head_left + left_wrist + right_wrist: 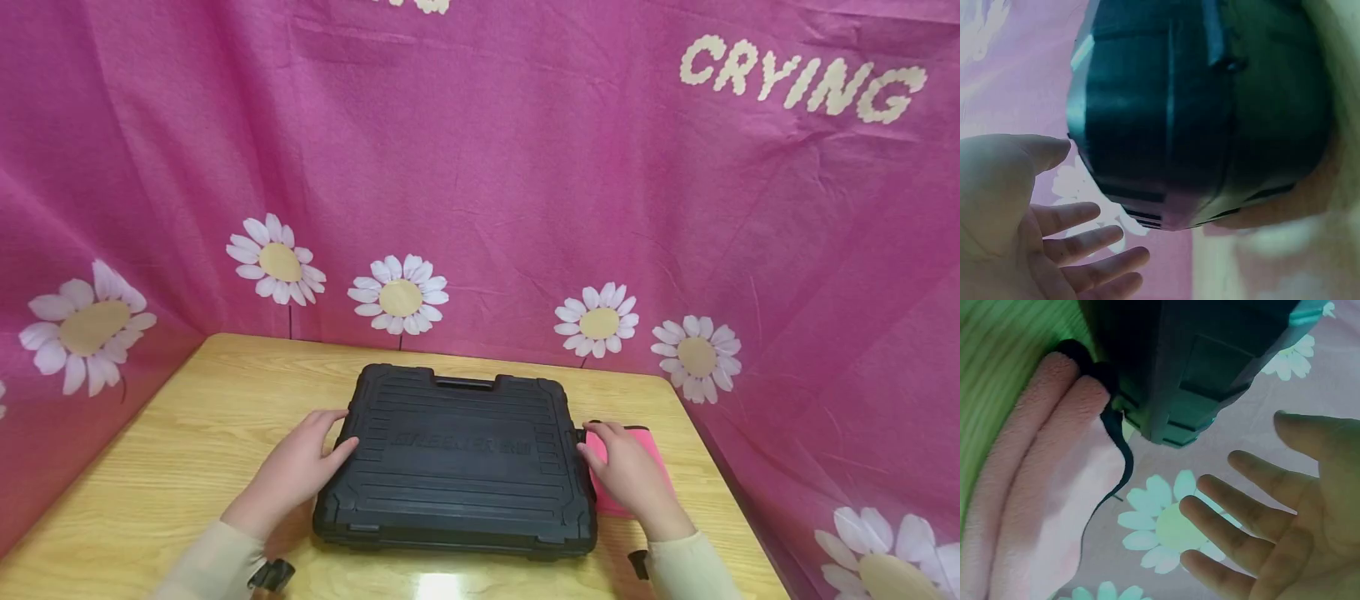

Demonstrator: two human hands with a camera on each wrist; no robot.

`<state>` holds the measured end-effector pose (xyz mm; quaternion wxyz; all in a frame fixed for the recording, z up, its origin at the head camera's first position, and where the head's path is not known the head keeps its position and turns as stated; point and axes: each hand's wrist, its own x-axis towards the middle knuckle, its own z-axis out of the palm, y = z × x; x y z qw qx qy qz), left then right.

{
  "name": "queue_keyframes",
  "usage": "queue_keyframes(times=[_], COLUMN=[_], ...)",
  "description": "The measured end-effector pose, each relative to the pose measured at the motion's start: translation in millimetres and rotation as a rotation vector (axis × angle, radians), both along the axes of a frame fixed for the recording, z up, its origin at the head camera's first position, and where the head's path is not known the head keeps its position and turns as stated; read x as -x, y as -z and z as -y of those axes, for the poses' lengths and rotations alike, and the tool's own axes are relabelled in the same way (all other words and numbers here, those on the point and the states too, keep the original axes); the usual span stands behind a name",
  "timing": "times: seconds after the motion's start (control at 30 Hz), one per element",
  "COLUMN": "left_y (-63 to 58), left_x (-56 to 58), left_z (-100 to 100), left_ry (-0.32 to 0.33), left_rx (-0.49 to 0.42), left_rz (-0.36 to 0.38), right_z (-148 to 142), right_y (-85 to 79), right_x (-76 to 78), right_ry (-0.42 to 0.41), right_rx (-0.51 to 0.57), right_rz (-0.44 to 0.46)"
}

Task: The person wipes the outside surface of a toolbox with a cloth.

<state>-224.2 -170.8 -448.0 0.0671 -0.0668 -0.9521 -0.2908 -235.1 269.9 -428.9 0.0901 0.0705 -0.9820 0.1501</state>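
Observation:
A black hard plastic carrying case (457, 454) lies flat on the table, its handle (465, 384) on the far side and raised lettering on the lid. My left hand (303, 462) is at the case's left side, fingers relaxed and spread, thumb tip right by the edge in the left wrist view. On the other side, my right hand (626, 471) is beside the right edge with loosely extended fingers. The right wrist view shows a gap between those fingers (1235, 528) and the case. Under the right hand in the head view is a folded pink plush cloth (1047, 456) with black edging.
The wood-grain table (247, 383) extends left of the case and behind it. A magenta curtain (480, 183) printed with daisies and lettering encloses the back and both sides. Black straps (272, 575) sit at both wrists.

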Motion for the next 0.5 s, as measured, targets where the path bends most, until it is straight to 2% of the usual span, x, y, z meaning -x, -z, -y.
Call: queue_keyframes(times=[0.17,0.33,0.5], left_y=[9.6,21.1,29.1], left_x=[-4.9,-9.9,-11.9], left_z=[3,1,-2], left_ry=[0.002,-0.011,-0.015], left_rx=[-0.144,-0.27,-0.347], left_rz=[0.075,0.142,0.202], right_z=[-12,-22,-30], right_y=[6.5,19.0,33.7], right_x=[-5.7,-9.4,-8.2], right_ry=[-0.018,-0.062,-0.113], right_rx=[-0.007,-0.071,-0.083], right_rz=[-0.002,0.07,0.151])
